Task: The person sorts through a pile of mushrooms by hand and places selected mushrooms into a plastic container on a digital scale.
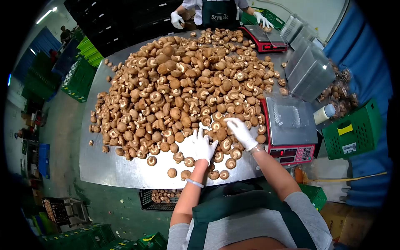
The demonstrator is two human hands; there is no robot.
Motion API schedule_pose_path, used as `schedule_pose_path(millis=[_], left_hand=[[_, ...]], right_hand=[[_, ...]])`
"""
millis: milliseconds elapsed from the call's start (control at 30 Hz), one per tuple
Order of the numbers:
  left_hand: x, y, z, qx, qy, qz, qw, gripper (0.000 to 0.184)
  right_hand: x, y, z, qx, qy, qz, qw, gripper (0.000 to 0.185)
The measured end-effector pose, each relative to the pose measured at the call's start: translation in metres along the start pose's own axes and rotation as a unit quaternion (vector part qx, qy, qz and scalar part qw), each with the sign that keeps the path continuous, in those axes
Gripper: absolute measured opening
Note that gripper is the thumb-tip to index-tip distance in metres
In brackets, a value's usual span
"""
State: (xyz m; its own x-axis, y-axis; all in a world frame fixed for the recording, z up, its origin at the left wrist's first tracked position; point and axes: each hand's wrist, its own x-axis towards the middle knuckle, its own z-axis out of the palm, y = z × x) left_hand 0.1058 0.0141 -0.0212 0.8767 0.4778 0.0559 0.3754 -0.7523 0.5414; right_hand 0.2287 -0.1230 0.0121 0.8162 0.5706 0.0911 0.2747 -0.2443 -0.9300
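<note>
Brown shiitake mushrooms (175, 83) lie in a wide heap on the metal table (125, 171), some with pale gills and stems up. At the heap's near edge my left hand (203, 146), in a white glove, has its fingers spread over the mushrooms. Just right of it, my right hand (241, 132), also gloved, reaches leftward with fingers stretched out on top of the pile. Nothing shows gripped in either hand, though the undersides of the fingers are hidden. Several loose mushrooms lie around my left wrist. A red scale (291, 125) with a clear plastic container (286, 114) on it stands right of my right hand.
Across the table a co-worker's gloved hands (177, 19) show, one at a second scale (264, 39). Stacked clear containers (310, 71), a white bottle (324, 114) and a green crate (352, 131) are at right. A black crate of mushrooms (148, 202) sits below the table's front edge.
</note>
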Motion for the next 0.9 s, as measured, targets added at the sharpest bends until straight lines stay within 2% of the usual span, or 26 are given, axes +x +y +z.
schedule_pose_path(millis=[33, 100, 133, 233, 300, 367, 400, 433, 467, 533, 567, 667, 733, 800, 833, 900], left_hand=[[0.001, 0.001, 0.002, -0.003, -0.003, 0.002, 1.0, 0.03], [0.003, 0.005, 0.008, 0.059, -0.024, 0.016, 0.998, 0.032], [0.005, 0.001, 0.012, 0.056, -0.035, 0.02, 0.998, 0.032], [0.007, -0.005, 0.015, -0.009, -0.004, 0.012, 1.0, 0.031], [0.007, 0.003, 0.01, 0.009, -0.011, 0.022, 1.0, 0.034], [0.007, 0.015, 0.005, 0.035, 0.005, 0.055, 0.998, 0.039], [0.009, 0.015, 0.011, 0.071, 0.006, 0.065, 0.995, 0.041], [0.01, 0.012, 0.013, 0.07, 0.004, 0.066, 0.995, 0.041], [0.013, 0.009, 0.014, 0.041, 0.005, 0.058, 0.997, 0.041], [0.015, 0.002, 0.014, -0.024, 0.022, 0.051, 0.998, 0.038], [0.014, -0.001, 0.014, -0.058, 0.032, 0.051, 0.996, 0.038], [0.013, 0.0, 0.005, -0.086, 0.08, 0.081, 0.99, 0.035], [0.012, 0.003, -0.009, -0.179, 0.095, 0.065, 0.977, 0.032], [0.011, 0.002, -0.019, -0.277, 0.101, 0.019, 0.955, 0.03], [0.01, 0.0, -0.025, -0.33, 0.126, 0.034, 0.935, 0.025], [0.0, 0.002, -0.055, -0.469, 0.084, -0.133, 0.869, 0.026]], right_hand=[[-0.011, -0.007, 0.006, -0.045, -0.032, 0.001, 0.998, 0.036], [-0.026, -0.011, 0.024, -0.19, -0.053, -0.101, 0.975, 0.046], [-0.027, -0.013, 0.029, -0.227, -0.06, -0.105, 0.966, 0.054], [-0.012, -0.014, 0.034, -0.183, -0.083, -0.05, 0.978, 0.045], [-0.003, -0.012, 0.023, -0.084, -0.016, -0.082, 0.993, 0.029], [-0.011, -0.028, 0.005, -0.088, -0.017, -0.025, 0.996, 0.02], [-0.017, -0.025, 0.001, -0.152, -0.034, -0.087, 0.984, 0.015], [-0.03, -0.031, 0.002, -0.252, -0.068, -0.062, 0.963, 0.019], [-0.041, -0.029, 0.007, -0.253, -0.067, -0.061, 0.963, 0.019], [-0.057, -0.025, 0.016, -0.468, -0.135, -0.067, 0.871, 0.034], [-0.059, -0.023, 0.015, -0.473, -0.13, -0.087, 0.867, 0.042], [-0.059, -0.022, 0.01, -0.477, -0.16, -0.086, 0.86, 0.047], [-0.059, -0.024, 0.003, -0.498, -0.196, -0.087, 0.84, 0.047], [-0.058, -0.02, -0.007, -0.478, -0.208, -0.095, 0.848, 0.047], [-0.059, -0.019, -0.012, -0.458, -0.218, -0.102, 0.856, 0.047], [-0.05, -0.03, -0.027, -0.434, -0.223, -0.094, 0.868, 0.047]])
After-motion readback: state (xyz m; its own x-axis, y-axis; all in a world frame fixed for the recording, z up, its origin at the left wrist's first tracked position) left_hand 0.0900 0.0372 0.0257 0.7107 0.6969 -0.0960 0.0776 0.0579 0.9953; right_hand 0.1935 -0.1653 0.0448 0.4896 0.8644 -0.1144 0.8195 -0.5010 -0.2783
